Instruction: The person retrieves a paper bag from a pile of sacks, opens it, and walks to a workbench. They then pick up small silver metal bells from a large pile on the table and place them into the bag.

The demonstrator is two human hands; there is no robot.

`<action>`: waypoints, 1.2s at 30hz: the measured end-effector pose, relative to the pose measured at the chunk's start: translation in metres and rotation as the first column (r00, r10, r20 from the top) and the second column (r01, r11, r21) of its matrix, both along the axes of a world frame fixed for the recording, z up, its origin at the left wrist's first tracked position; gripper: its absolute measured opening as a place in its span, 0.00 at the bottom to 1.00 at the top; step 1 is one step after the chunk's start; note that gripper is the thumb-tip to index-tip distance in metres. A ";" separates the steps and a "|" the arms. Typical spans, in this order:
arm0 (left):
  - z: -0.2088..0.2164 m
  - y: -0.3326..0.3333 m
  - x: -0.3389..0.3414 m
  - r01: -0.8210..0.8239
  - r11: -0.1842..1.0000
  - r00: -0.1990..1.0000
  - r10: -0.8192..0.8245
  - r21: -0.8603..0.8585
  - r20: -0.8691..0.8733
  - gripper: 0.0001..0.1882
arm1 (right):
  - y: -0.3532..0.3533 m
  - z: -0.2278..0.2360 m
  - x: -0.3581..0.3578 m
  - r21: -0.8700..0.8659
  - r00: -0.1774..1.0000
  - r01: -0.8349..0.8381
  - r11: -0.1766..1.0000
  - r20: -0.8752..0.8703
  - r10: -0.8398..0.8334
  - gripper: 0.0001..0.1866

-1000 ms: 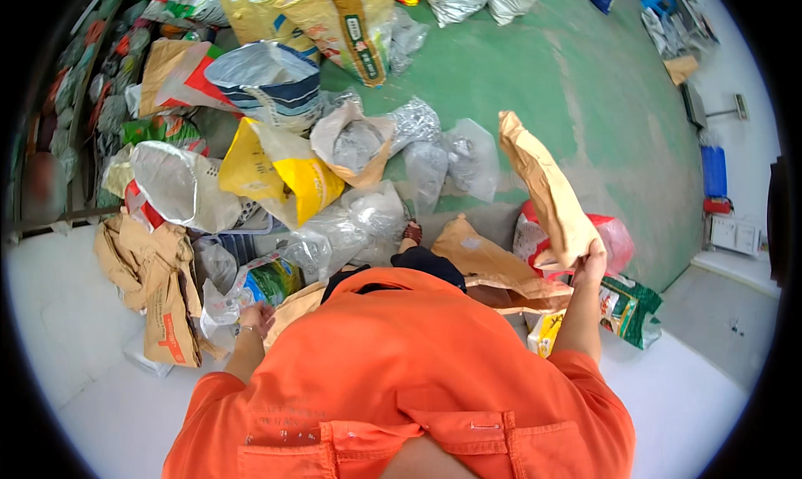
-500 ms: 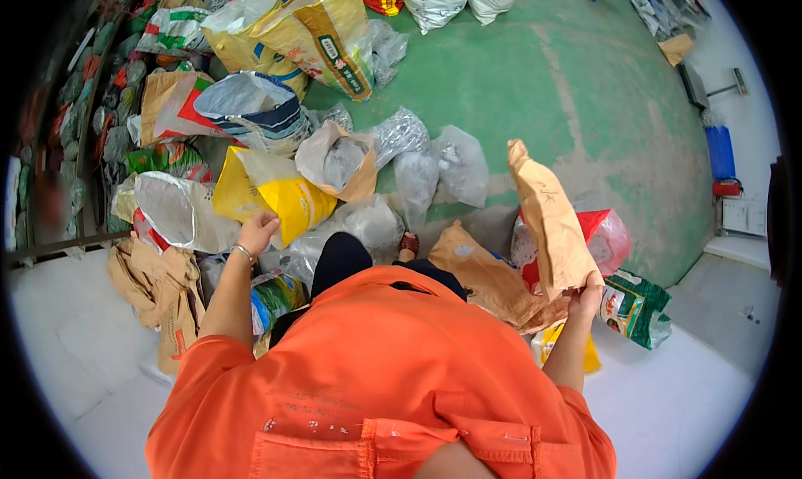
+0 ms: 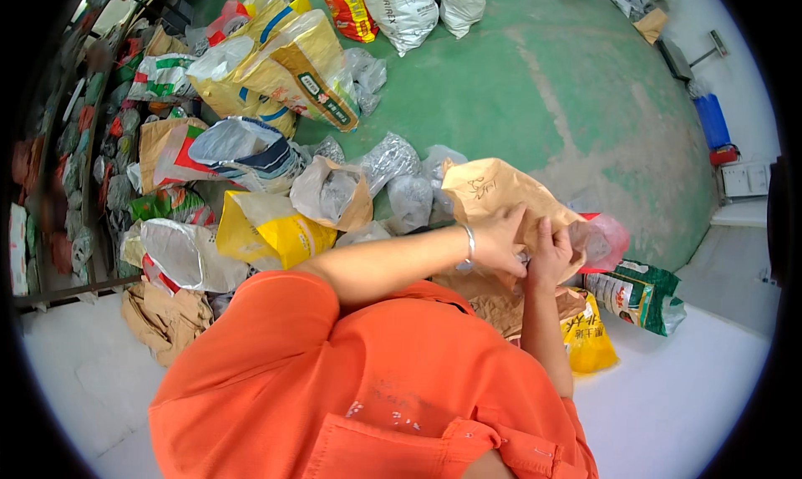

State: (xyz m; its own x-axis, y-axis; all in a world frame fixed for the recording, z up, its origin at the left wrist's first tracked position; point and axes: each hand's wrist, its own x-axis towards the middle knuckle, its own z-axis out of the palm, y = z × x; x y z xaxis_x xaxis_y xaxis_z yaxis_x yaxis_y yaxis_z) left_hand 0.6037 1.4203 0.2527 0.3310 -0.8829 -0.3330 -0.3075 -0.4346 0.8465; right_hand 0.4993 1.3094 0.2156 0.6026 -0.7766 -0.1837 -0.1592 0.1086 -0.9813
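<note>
A brown paper bag [image 3: 489, 187] with handwriting on it is held up in front of me, right of the middle. My right hand [image 3: 547, 258] grips its near edge, fingers closed on the paper. My left hand [image 3: 499, 241], with a silver bracelet at the wrist, reaches across my body to the same edge and takes hold of it next to the right hand. Some left fingertips are hidden by the paper. More crumpled brown paper [image 3: 493, 308] lies beneath the hands.
To the left stand an open yellow bag [image 3: 292, 237], a white sack [image 3: 180, 249] and a brown bag with a clear liner [image 3: 334, 191]. Clear plastic bags [image 3: 409, 199] lie ahead. A green bag [image 3: 643, 295] and a yellow bag [image 3: 589, 337] are at right. Filled racks [image 3: 83, 153] line the left.
My left hand has left the yellow bag's side and crossed right to the paper bag. The paper bag has tilted over leftward, and the right hand has moved slightly up and left.
</note>
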 end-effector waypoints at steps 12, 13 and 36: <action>-0.077 -0.101 0.107 -0.624 0.748 0.743 0.658 -0.226 0.122 0.11 | -0.076 0.000 0.028 -0.531 0.624 -0.701 0.476 -0.780 0.049 0.41; -0.076 -0.108 0.120 -0.616 0.749 0.745 0.654 -0.244 0.130 0.11 | -0.089 0.000 0.035 -0.575 0.636 -0.709 0.407 -0.771 0.018 0.40; -0.036 -0.240 0.266 -0.619 0.704 0.771 0.628 -0.348 -0.100 0.08 | -0.243 0.042 0.133 -0.625 0.818 -0.553 0.551 -0.533 0.217 0.33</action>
State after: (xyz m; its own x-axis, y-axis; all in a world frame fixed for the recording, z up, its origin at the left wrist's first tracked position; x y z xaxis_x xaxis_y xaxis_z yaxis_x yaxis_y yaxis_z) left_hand 0.8693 1.1802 0.2166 0.8511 -0.5237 -0.0363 -0.0939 -0.2198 0.9710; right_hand 0.6321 1.0667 0.2577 0.8935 -0.4451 0.0591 -0.3454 -0.7655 -0.5429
